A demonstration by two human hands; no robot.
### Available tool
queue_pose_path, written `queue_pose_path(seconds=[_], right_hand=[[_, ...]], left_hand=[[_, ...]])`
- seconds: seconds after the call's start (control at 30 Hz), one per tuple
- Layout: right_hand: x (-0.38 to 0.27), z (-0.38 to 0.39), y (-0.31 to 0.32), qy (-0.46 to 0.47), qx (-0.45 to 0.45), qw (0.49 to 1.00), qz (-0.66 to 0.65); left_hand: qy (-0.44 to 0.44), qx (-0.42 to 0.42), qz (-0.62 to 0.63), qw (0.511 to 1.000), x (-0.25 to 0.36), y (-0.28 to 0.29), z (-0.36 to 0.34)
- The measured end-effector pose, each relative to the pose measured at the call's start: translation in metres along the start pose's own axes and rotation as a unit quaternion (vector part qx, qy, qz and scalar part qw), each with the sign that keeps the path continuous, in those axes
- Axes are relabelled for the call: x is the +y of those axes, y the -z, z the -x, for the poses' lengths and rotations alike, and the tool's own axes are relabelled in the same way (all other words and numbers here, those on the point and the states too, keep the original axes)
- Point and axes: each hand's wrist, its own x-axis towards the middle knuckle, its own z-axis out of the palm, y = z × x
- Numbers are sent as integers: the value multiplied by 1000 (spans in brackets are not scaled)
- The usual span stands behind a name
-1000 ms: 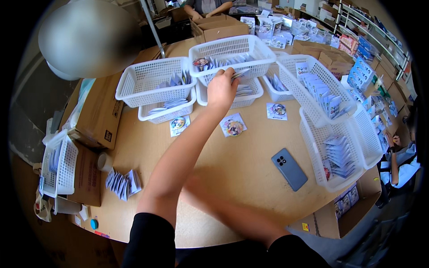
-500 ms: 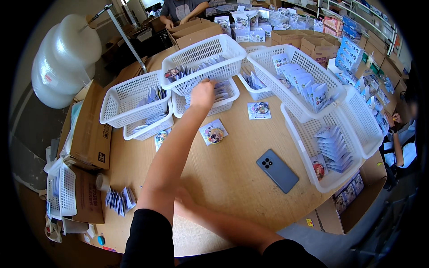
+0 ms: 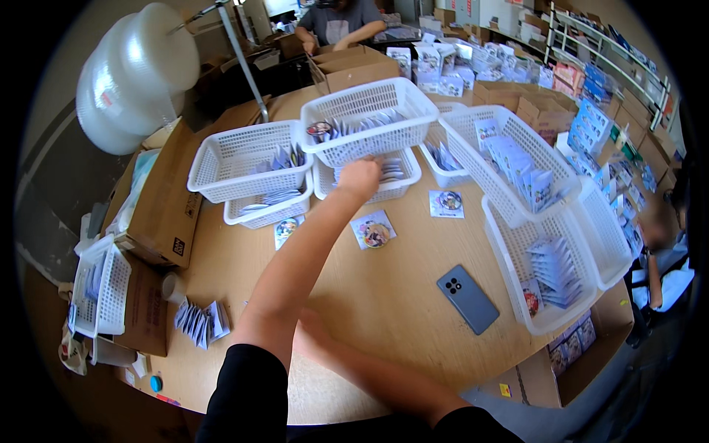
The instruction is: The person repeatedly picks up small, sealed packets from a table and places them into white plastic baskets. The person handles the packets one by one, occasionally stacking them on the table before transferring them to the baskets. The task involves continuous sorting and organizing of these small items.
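My left hand (image 3: pixel 360 179) reaches into the lower middle white basket (image 3: pixel 405 193), its fingers curled among small flat packets (image 3: pixel 393 171). What it grips, if anything, is hidden. An upper white basket (image 3: pixel 369 145) with more packets overhangs it. Beneath my left forearm lies my right hand (image 3: pixel 307 329), low over the table; its fingers are covered by that forearm. On the table before the baskets are a round picture badge on a square card (image 3: pixel 375 233), another card with a badge (image 3: pixel 447 204) to its right, and a third badge card (image 3: pixel 286 232) partly behind my arm.
A dark phone (image 3: pixel 468 298) lies at right centre. Stacked white baskets (image 3: pixel 502 295) with packets stand at the right, others (image 3: pixel 221 173) at the left. A fanned bundle of packets (image 3: pixel 201 325) rests at the left, near a large carton (image 3: pixel 159 214). Two other people are farther off.
The whole view has shifted, so the table and baskets sit slightly lower and farther right. My left hand stays in the lower middle basket, and my right hand stays under the forearm.
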Motion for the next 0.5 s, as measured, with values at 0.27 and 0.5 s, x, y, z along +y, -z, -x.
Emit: queue_pose_path(seconds=[0.27,0.5], right_hand=[[-47,-2,14,104,53,980,162],[-40,-10,25,96,181,958,203]], left_hand=[[-92,-10,82,992,-29,67,78],[-48,118,222,967,-17,142,290]])
